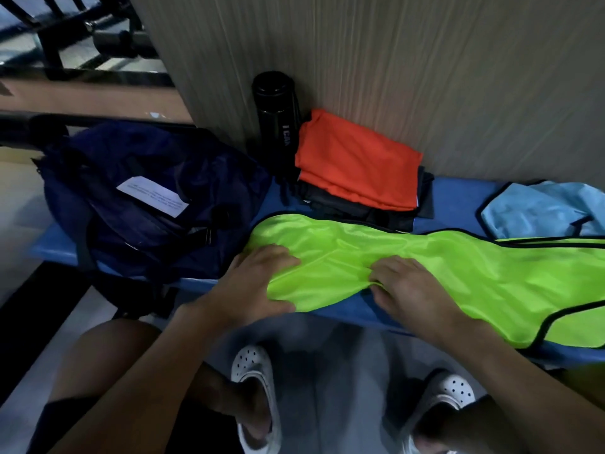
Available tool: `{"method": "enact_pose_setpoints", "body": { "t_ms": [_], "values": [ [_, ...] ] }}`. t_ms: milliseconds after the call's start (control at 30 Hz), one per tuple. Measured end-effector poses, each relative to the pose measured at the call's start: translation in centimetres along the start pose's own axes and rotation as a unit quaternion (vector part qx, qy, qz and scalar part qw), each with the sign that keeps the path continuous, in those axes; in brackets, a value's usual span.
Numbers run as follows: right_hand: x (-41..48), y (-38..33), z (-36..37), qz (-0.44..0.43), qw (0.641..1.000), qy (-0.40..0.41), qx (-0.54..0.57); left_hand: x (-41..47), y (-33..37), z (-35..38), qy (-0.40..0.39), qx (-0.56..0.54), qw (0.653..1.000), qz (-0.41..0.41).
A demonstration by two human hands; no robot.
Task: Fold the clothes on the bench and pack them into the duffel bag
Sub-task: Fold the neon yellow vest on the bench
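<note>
A neon green bib (425,257) with black trim is laid lengthwise along the blue bench (458,198), its far end running out of view at the right. The bib's left end is gripped by the left hand (258,283): fingers (281,257) curled over the top of the fabric, thumb tucked at the near edge. The near edge further right is pinched by the right hand (412,290), fingers (383,273) bent and bunched on a gathered fold.

A navy duffel bag (137,198) is seen on the left end of the bench, just beside the bib, with a white label on top; whether it is zipped cannot be told. Behind the bib, a folded orange garment (357,165) is stacked on folded dark clothes (360,211) against the wood-grain wall panel (425,77). A black bottle (278,116) is stood upright between the duffel bag and that stack. A light blue garment (543,208) is left unfolded at the right, touching the bib's far edge. White clogs (252,371) are worn on the floor below.
</note>
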State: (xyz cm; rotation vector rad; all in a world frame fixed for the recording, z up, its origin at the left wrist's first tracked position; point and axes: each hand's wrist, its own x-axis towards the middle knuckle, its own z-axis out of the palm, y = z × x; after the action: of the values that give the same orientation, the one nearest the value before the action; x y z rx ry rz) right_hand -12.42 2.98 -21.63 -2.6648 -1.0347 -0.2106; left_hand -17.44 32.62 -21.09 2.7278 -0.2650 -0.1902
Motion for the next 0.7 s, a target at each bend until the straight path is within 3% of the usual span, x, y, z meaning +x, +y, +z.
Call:
{"method": "enact_pose_setpoints", "body": {
  "t_ms": [167,367,433,533,633,700],
  "values": [
    [0.1,-0.1,-1.0,0.08,0.996,0.024,0.042,0.6,-0.4,0.3,-0.019,0.048,0.999,0.004],
    [-0.2,0.7,-1.2,0.004,0.996,-0.062,0.07,0.8,0.3,-0.2,-0.064,0.064,0.996,-0.005],
    [-0.1,0.5,-1.6,0.011,0.997,-0.027,0.075,1.0,0.8,-0.8,-0.036,0.054,0.998,-0.022],
    [0.6,0.2,-2.4,0.034,0.998,0.056,-0.008,1.9,2.2,-0.7,0.096,-0.021,0.995,-0.015],
    [0.8,0.3,-2.3,0.11,0.992,0.012,-0.064,3.2,4.1,0.4,0.142,-0.035,0.989,-0.013],
    [0.7,0.3,-1.6,0.143,0.984,-0.058,-0.085,3.9,4.7,1.3,0.083,0.019,0.996,-0.036]
  ]
}}
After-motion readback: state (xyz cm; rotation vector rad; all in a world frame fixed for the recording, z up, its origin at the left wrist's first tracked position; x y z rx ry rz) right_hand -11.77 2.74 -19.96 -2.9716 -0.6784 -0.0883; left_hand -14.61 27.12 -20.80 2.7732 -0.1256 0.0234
